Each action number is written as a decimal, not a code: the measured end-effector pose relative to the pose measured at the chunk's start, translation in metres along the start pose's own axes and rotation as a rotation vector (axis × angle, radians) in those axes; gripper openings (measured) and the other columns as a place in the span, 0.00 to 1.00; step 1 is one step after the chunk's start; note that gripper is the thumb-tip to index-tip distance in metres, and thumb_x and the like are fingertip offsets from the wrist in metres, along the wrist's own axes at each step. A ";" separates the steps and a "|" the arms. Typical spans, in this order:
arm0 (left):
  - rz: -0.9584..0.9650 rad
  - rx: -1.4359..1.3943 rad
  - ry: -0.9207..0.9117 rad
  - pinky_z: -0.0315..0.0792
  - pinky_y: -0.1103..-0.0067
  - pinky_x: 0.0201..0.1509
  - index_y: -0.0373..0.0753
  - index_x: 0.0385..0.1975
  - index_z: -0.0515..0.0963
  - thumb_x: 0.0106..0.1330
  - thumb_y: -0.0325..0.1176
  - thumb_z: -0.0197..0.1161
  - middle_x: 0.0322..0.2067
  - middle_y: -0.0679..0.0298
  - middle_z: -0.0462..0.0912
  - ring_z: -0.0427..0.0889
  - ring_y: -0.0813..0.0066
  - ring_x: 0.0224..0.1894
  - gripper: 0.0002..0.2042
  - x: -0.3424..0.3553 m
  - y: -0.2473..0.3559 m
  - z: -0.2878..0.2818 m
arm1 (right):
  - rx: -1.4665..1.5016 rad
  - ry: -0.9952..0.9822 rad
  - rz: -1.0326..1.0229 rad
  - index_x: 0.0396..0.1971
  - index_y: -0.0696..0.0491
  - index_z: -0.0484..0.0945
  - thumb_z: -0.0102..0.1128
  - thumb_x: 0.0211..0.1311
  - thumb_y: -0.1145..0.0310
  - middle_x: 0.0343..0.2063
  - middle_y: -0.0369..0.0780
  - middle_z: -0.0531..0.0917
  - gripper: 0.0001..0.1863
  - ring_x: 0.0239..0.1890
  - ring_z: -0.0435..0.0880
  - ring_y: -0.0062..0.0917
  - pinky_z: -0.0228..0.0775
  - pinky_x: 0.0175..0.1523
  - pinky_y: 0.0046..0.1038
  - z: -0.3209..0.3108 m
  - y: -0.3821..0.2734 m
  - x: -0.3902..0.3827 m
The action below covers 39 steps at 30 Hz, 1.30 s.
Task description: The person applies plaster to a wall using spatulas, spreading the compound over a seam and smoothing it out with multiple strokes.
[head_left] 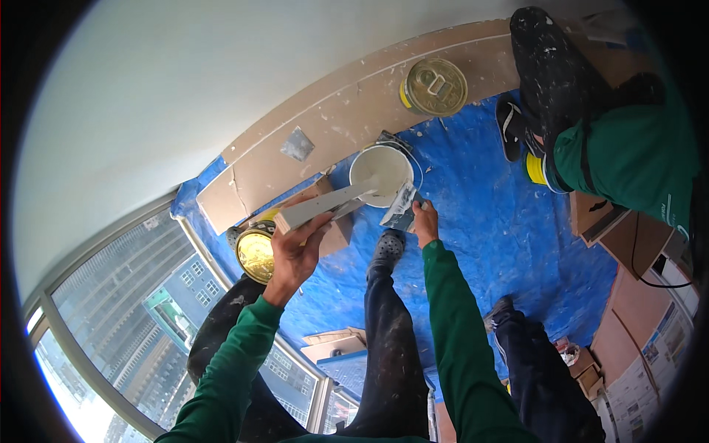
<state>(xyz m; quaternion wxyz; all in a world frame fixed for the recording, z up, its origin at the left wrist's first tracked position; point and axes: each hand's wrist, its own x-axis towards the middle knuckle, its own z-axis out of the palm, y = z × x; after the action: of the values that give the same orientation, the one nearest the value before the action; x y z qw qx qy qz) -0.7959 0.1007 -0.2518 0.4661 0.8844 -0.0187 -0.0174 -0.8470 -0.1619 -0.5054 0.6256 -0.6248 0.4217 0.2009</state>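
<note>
My left hand (297,255) grips a long pale wooden strip (325,207) smeared with white paste, its far end reaching over the mouth of a white bucket (354,171). White paste (378,166) lies inside the bucket. In my right hand (425,224) is a broad putty knife (401,209), its blade coated with the same paste and held at the bucket's near right rim. Both hands are closed round what they hold. A tin with a shiny gold end (255,256) stands just left of my left wrist.
A blue tarp (473,177) covers the floor. Another gold-topped tin (436,86) and a square metal plate (298,144) lie on brown board along the wall. At the right, a person in a green top (628,155) crouches by a yellow-banded tin (535,168). Windows (133,295) line the left.
</note>
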 end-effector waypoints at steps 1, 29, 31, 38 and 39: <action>0.047 0.038 0.001 0.74 0.70 0.54 0.38 0.39 0.84 0.51 0.18 0.68 0.47 0.50 0.80 0.79 0.56 0.51 0.15 -0.003 0.014 -0.015 | -0.003 -0.030 -0.001 0.39 0.60 0.80 0.57 0.65 0.65 0.28 0.39 0.82 0.12 0.30 0.77 0.27 0.68 0.39 0.32 0.009 -0.012 -0.007; 0.255 0.053 -0.034 0.77 0.67 0.52 0.39 0.39 0.85 0.48 0.14 0.67 0.52 0.46 0.76 0.80 0.50 0.52 0.18 -0.014 0.060 -0.024 | -0.009 -0.553 0.165 0.45 0.60 0.80 0.61 0.61 0.69 0.35 0.39 0.85 0.14 0.37 0.83 0.24 0.72 0.44 0.28 0.004 -0.085 0.001; 0.234 0.017 -0.008 0.75 0.67 0.56 0.38 0.37 0.85 0.47 0.14 0.66 0.51 0.46 0.77 0.79 0.50 0.54 0.16 -0.007 0.049 -0.017 | 0.161 -0.653 0.347 0.51 0.60 0.77 0.60 0.64 0.71 0.40 0.37 0.84 0.17 0.41 0.82 0.21 0.72 0.48 0.26 0.002 -0.084 0.002; 0.030 -0.037 0.000 0.75 0.72 0.48 0.36 0.40 0.83 0.55 0.20 0.65 0.49 0.47 0.78 0.80 0.56 0.47 0.12 0.030 -0.047 0.043 | 0.150 -0.580 0.222 0.53 0.61 0.76 0.60 0.65 0.69 0.44 0.38 0.83 0.19 0.44 0.80 0.21 0.70 0.50 0.26 0.003 -0.091 -0.021; -0.074 -0.036 -0.011 0.75 0.72 0.45 0.35 0.40 0.83 0.58 0.24 0.64 0.45 0.48 0.80 0.81 0.58 0.42 0.10 0.041 -0.053 0.047 | 0.064 -0.538 0.132 0.52 0.61 0.76 0.61 0.64 0.68 0.43 0.37 0.83 0.19 0.43 0.80 0.21 0.70 0.49 0.26 0.002 -0.096 -0.029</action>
<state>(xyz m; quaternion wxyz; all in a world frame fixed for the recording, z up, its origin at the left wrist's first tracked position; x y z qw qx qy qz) -0.7565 0.0901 -0.3231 0.4808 0.8759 0.0119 -0.0398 -0.7879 -0.1659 -0.4246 0.7202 -0.5001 0.2863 0.3863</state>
